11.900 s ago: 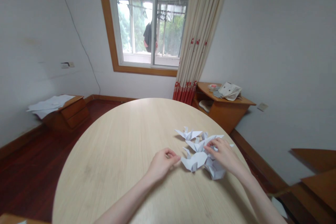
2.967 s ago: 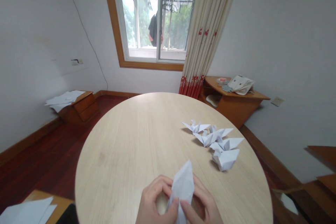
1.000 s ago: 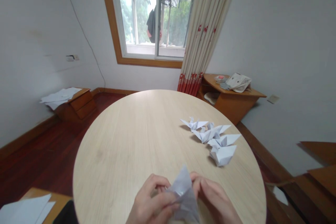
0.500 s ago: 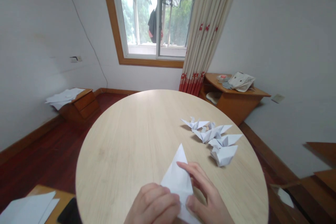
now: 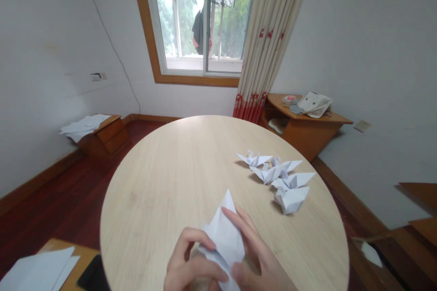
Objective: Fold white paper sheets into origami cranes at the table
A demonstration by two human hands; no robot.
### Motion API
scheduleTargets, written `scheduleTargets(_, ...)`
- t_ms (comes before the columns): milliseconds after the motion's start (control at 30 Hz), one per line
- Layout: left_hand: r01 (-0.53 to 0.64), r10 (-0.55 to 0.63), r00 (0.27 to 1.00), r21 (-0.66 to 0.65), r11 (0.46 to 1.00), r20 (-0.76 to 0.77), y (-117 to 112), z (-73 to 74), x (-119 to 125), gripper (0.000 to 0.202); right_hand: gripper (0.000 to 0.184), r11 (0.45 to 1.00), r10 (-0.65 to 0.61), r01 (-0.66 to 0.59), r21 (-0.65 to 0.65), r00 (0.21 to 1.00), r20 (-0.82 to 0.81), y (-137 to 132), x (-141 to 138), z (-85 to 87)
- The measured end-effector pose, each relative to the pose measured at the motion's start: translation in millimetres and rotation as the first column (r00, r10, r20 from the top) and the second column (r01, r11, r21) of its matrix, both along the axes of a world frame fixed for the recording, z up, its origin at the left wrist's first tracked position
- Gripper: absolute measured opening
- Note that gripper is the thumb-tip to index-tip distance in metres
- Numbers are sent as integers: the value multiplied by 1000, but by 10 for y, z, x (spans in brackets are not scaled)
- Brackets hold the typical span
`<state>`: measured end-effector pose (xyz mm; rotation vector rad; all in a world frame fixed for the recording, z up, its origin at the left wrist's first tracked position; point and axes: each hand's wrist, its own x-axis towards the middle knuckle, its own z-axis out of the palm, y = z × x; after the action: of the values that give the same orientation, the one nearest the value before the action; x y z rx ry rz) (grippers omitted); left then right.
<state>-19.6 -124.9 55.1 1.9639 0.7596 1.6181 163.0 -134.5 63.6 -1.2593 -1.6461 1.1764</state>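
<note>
Between my hands is a folded sheet of white paper, its pointed tip aimed away from me over the near part of the round table. My left hand pinches the paper's left edge, with thumb and forefinger on a fold that stands a little apart. Along the right side lies my right hand, its forefinger stretched up the paper near the tip and its thumb pressing low on it. The paper's lowest end is cut off by the frame. Several folded paper cranes sit in a cluster beyond my right hand.
At the lower left, white sheets and a black phone-like object lie on a wooden surface. A corner cabinet holding a cloth bag stands behind the table at right. Papers cover a small drawer unit at left.
My left fingers have lifted from lying over the paper to pinching its left edge, opening a fold. The paper's tip has shifted slightly left, and my right hand has moved with it.
</note>
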Motion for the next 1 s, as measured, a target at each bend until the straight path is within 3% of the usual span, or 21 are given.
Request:
scheduleTargets(67,-37,38,999,-87,996,7,11,18,17,21,73,953,-202,165,253,971,129,10,-33,-33)
scheduleTargets(100,-56,56,998,-108,993,1,19,47,27,24,63,888,-305,216,407,937,170,17,-44,-37)
scheduleTargets(200,-63,63,998,-109,992,1,41,162,68,27,22,653,-410,107,750,882,232,39,-53,-6)
scheduleTargets(233,-55,57,998,-97,994,12,46,196,82,27,14,590,-403,31,807,878,260,45,-52,11)
scheduleTargets(300,-42,44,999,-79,996,23,50,240,103,27,18,505,-411,-69,860,857,310,48,-54,37)
scheduleTargets(367,-29,30,999,-75,997,15,51,243,101,28,21,476,-445,-64,877,843,303,46,-57,44)
scheduleTargets(433,13,-12,1000,-70,997,12,55,210,65,27,21,526,-440,25,850,863,247,50,-52,41)
scheduleTargets(500,103,-103,995,-43,994,-5,68,148,-4,24,22,651,-430,197,733,891,143,73,-31,49)
scheduleTargets(600,237,-237,963,-16,971,-131,96,33,-118,21,32,845,-414,402,352,909,-42,150,16,85)
scheduleTargets(667,219,-219,955,-23,976,-200,110,-35,-156,23,42,922,-367,382,70,916,-160,215,34,96)
scheduleTargets(733,159,-153,965,9,987,-215,115,-80,-147,25,49,937,-345,314,-154,904,-255,267,26,75)
scheduleTargets(800,87,-75,970,41,995,-230,112,-87,-107,23,51,909,-379,282,-306,866,-327,288,-5,28)
scheduleTargets(900,0,-1,956,-4,1000,-294,111,-37,-31,15,54,879,-404,198,-435,795,-453,250,-62,-49)
scheduleTargets(1000,-25,-14,957,-129,991,-289,128,21,37,11,71,885,-238,-69,-461,784,-574,156,-76,-104)
